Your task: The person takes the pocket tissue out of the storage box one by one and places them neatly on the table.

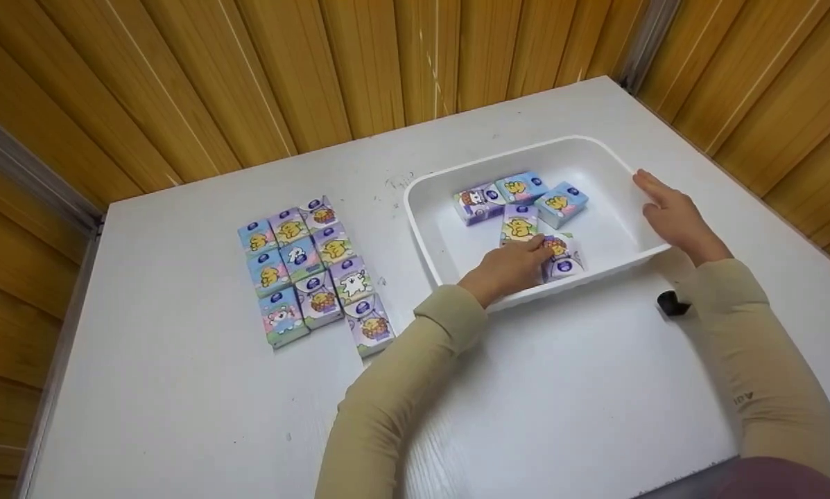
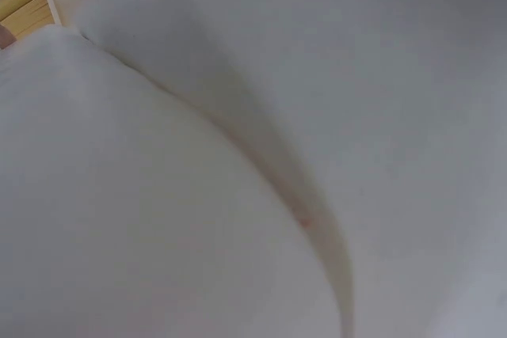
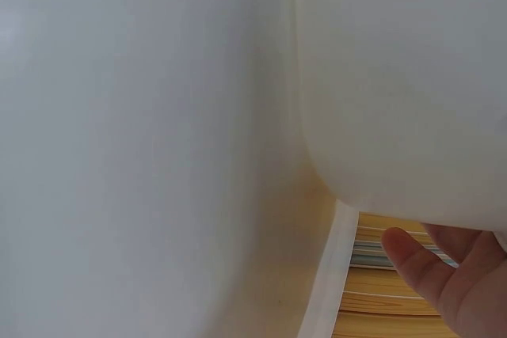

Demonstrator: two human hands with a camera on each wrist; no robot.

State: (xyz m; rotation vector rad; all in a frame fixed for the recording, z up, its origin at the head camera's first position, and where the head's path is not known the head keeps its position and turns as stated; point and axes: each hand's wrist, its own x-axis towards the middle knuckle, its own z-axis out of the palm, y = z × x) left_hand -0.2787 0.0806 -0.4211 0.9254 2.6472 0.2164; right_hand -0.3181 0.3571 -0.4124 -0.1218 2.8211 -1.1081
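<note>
In the head view my left hand (image 1: 512, 267) reaches over the near wall of a white plastic bin (image 1: 442, 256). Its thumb and fingers grip the left side of a purple tissue pack (image 1: 566, 267) with a cartoon print. My right hand (image 1: 678, 218) rests on the bin's right rim, fingers extended. Several other small tissue packs (image 1: 560, 203) lie loosely in the bin, blue and purple. The right wrist view shows the right hand's fingers (image 3: 428, 271) beside the pale bin wall. Only a bit of a fingertip shows at the left wrist view's edge.
Left of the bin, several tissue packs (image 1: 300, 256) lie side by side in rows on the white table (image 1: 179, 388). A small black object (image 1: 672, 303) sits by the right forearm. Wood-look panels (image 1: 359, 69) rise behind the table.
</note>
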